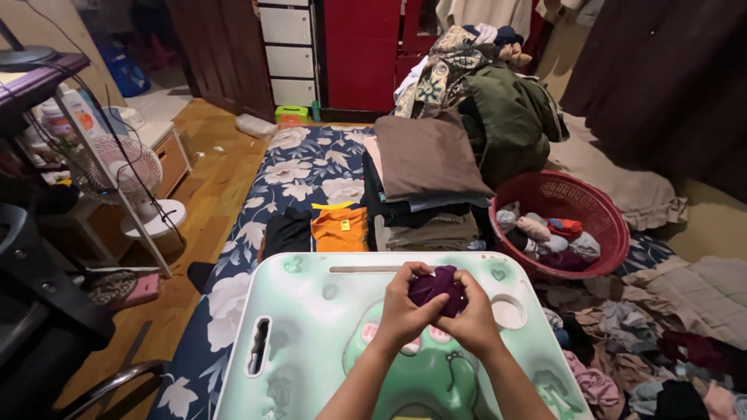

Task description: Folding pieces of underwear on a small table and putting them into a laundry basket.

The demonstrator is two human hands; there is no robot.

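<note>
A small dark purple piece of cloth is bunched up between both my hands, just above a pale green lap table with a frog picture on it. My left hand grips the cloth from the left, fingers curled over its top. From the right, my right hand closes around the cloth's lower side. Most of the cloth is hidden inside my fingers.
A red laundry basket with small clothes stands to the right. Folded stacks, an orange garment and a black one lie on a floral mattress. Loose clothes cover the floor right; a white fan stands left.
</note>
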